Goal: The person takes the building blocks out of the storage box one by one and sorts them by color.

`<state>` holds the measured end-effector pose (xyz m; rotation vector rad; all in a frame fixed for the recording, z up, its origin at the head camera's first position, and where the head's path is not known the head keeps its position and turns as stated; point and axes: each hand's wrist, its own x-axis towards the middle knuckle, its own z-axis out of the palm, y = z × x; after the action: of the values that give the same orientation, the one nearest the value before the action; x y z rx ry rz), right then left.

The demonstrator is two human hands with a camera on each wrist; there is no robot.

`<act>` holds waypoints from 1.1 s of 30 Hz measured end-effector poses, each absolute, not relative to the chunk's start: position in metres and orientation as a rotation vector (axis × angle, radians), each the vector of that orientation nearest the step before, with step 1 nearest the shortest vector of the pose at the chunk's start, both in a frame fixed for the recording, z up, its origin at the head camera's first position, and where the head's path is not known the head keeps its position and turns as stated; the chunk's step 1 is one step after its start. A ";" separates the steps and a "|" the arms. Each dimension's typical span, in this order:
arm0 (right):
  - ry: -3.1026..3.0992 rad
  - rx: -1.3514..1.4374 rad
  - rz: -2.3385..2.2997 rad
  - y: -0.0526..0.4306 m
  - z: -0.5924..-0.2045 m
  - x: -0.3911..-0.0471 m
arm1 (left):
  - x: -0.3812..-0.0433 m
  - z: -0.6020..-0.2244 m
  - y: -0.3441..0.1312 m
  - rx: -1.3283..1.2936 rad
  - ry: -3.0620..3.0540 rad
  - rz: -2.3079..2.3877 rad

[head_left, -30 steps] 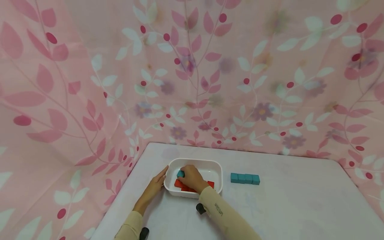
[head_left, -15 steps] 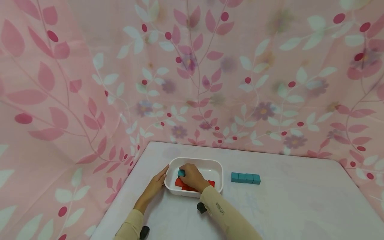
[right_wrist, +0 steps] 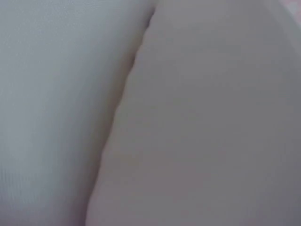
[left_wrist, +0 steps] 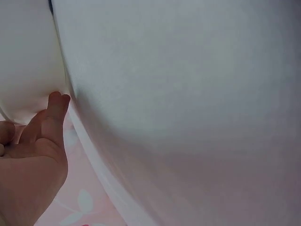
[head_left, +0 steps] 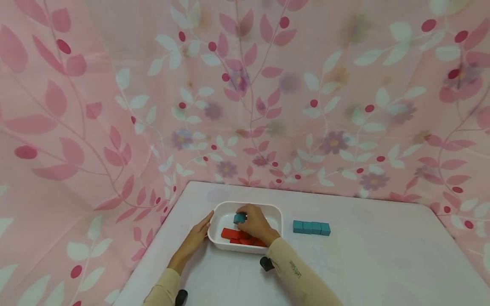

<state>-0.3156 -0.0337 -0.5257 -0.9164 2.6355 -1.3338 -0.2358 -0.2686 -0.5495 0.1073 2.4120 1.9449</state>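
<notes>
White plastic tray (head_left: pixel 223 217) sits on the tabletop (head_left: pixel 375 250), toward the L end; in it, near side, a group of red blocks (head_left: pixel 229 233), some touching, partly hidden by the R hand (head_left: pixel 257 223), so can't count 'em; also w/in the tray walls, a teal block (head_left: pixel 239 218) behind the reds, pinched btwn R thumb & fingers; can't tell if it touches the tray floor; L hand (head_left: pixel 197 233) is at the tray's L end, fingers fairly straight, not clenched, resting vs. the outer wall, as the L wrist view also shows; outside the tray, to its R & apart from it, a row of 4 teal blocks (head_left: pixel 311 228) lies side by side, touching; pink floral cloth (head_left: pixel 268 110) hangs behind the tabletop; R wrist view has just pale, blurry surfaces.
</notes>
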 end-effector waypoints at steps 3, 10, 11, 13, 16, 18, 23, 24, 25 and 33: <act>2.562 -0.902 -1.424 -0.022 -0.519 -0.315 | -0.236 -0.549 -0.269 0.107 2.428 1.919; 2.497 -0.847 -1.573 0.004 -0.502 -0.314 | -0.236 -0.545 -0.271 0.119 2.472 1.883; 2.494 -0.845 -1.598 0.008 -0.500 -0.315 | -0.236 -0.544 -0.271 0.116 2.482 1.877; 2.499 -0.841 -1.636 0.016 -0.498 -0.316 | -0.236 -0.544 -0.271 0.114 2.478 1.879; 2.510 -0.809 -1.681 0.029 -0.497 -0.316 | -0.237 -0.546 -0.271 0.115 2.469 1.882; 2.504 -0.763 -1.705 0.037 -0.496 -0.316 | -0.237 -0.547 -0.271 0.107 2.466 1.884; 2.436 -0.682 -1.796 0.054 -0.490 -0.314 | -0.235 -0.549 -0.271 0.069 2.490 1.864; 2.438 -0.674 -1.807 0.058 -0.488 -0.313 | -0.235 -0.549 -0.271 0.061 2.492 1.860; 2.449 -0.672 -1.814 0.062 -0.487 -0.312 | -0.234 -0.549 -0.271 0.057 2.501 1.849; 2.508 -0.647 -1.904 0.104 -0.482 -0.311 | -0.234 -0.547 -0.268 0.080 2.477 1.856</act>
<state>-0.3109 0.1036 -0.4818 -0.6468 2.5080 -1.9037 -0.2345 -0.2682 -0.5475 0.0802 2.4774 1.8562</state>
